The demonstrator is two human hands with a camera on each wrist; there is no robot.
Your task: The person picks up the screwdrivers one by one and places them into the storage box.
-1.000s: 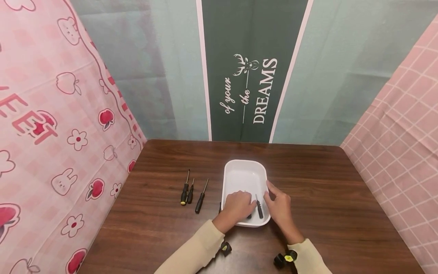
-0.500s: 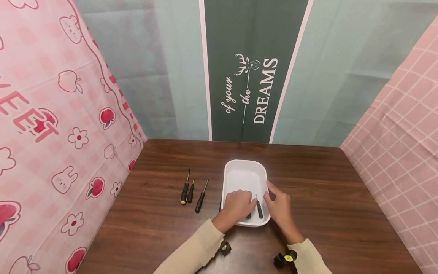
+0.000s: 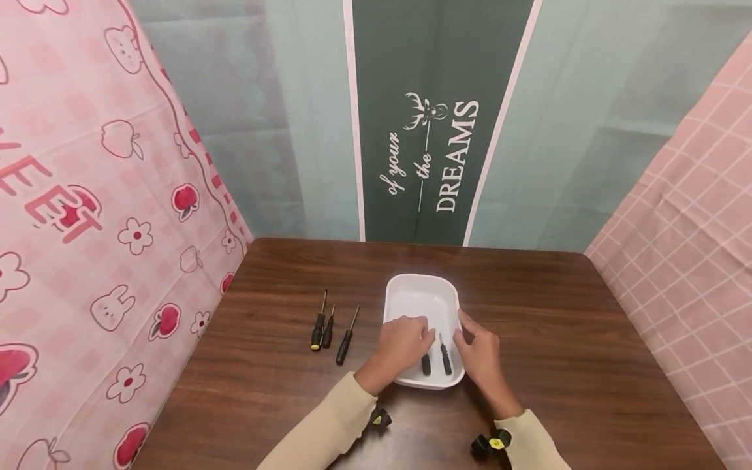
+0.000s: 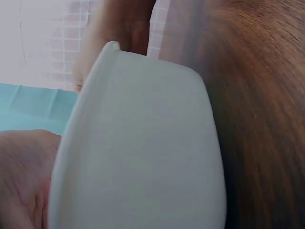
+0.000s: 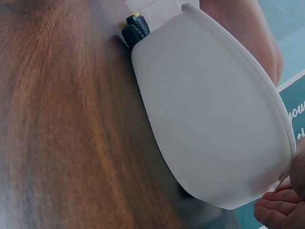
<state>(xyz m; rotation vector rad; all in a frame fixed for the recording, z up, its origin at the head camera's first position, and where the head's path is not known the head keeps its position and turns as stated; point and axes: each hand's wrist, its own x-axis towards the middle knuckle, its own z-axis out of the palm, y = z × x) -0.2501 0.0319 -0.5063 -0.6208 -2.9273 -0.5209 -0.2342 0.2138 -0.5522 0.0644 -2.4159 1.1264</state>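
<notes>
Pinching white tray (image 3: 420, 300): right hand (image 3: 482, 356); left hand (image 3: 401, 346) over tray, its grip unclear.

white tray (image 3: 420, 277): interior hidden, wrist views | tray's left tool (image 3: 425, 365): far end hidden | left sleeve (image 3: 320, 424): cut off

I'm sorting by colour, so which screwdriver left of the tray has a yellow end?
The leftmost screwdriver: its handle ends in yellow, while the middle screwdriver and nearest-tray screwdriver show black handles.

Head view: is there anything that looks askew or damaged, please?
The lettering on the backdrop stands sideways, so it looks askew. The tray and visible screwdrivers show no damage; the left hand partly hides the tray.
</notes>
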